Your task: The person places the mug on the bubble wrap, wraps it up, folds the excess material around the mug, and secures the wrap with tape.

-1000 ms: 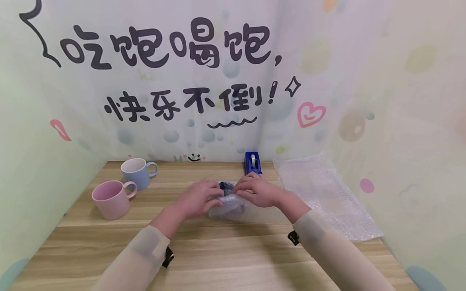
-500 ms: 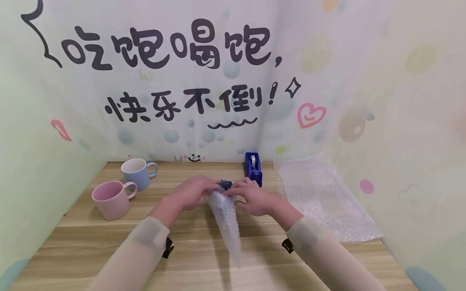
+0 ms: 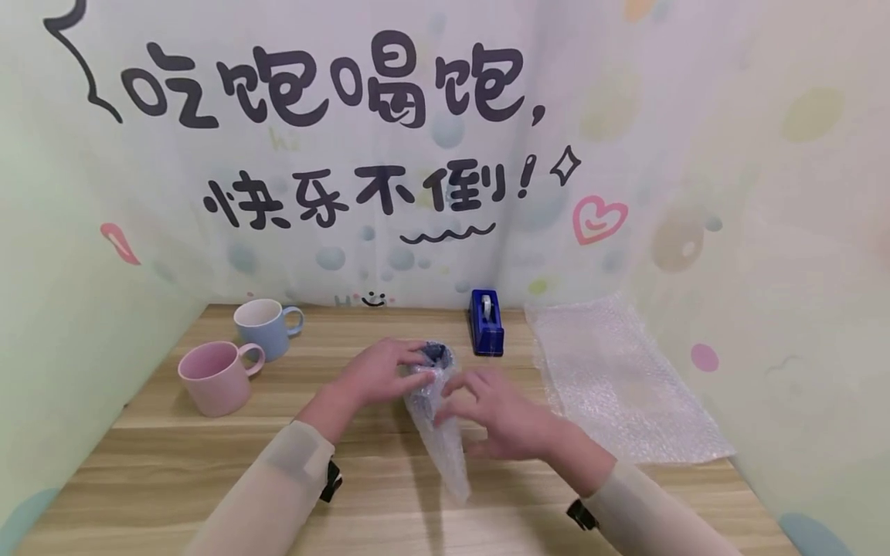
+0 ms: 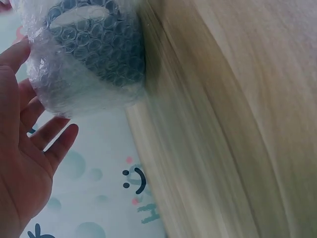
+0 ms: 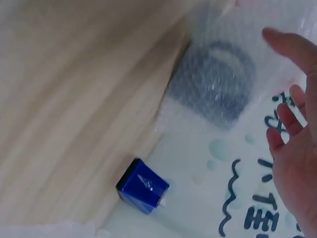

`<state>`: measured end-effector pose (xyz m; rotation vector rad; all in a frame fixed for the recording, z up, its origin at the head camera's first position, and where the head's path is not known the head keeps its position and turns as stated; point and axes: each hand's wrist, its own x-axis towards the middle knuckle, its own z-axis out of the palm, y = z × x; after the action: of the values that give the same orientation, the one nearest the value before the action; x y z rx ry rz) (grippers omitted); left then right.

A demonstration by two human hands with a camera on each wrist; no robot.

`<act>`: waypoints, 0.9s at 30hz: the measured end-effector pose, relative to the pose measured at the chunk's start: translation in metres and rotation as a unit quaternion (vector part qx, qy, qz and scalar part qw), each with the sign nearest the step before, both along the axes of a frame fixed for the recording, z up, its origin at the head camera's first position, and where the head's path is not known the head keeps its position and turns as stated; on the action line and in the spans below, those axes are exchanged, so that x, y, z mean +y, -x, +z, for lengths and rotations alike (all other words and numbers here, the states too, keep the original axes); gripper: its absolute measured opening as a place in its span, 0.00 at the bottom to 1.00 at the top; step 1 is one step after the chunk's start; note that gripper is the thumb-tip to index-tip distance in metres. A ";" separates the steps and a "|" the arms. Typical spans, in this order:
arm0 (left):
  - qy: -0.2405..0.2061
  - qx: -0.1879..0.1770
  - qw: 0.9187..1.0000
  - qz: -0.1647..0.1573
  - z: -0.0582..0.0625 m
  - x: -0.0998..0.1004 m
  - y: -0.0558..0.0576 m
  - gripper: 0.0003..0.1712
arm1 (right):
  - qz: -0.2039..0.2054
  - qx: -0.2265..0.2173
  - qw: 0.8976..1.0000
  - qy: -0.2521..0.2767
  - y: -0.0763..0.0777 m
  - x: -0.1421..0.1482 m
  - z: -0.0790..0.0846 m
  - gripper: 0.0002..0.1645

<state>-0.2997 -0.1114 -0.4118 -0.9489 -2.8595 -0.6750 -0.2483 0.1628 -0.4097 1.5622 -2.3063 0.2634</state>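
Left of bundle (image 3: 424,405), only head shows 2 mugs (image 3: 217,392) (image 3: 266,341).

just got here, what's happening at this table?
A person is handling a dark, rounded item in bubble wrap; the plastic blurs exactly what it is. Their left hand holds the wrapped item, while their right hand is beside it, fingers loosely bent. A loose end of the wrap points toward the person. A pink mug and a blue mug stand unwrapped at left, a blue tape dispenser behind, and a spare bubble-wrap sheet at right.
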 end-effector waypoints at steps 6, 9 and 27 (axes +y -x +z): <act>-0.010 -0.004 1.000 -0.004 0.001 -0.002 0.001 0.30 | 0.048 0.109 0.988 0.102 -0.004 -0.008 -0.011 0.19; -0.003 -0.007 1.000 -0.011 -0.001 -0.003 0.000 0.27 | 0.001 0.087 0.982 0.168 0.008 -0.018 -0.009 0.14; -0.088 -0.069 0.994 -0.006 -0.010 -0.009 -0.004 0.27 | -0.251 -0.115 0.942 0.189 0.056 -0.048 -0.005 0.27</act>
<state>-0.2953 -0.1202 -0.4215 -0.9281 -2.8510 -1.0124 -0.3044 0.1151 -0.4152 0.7602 -2.5373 0.7320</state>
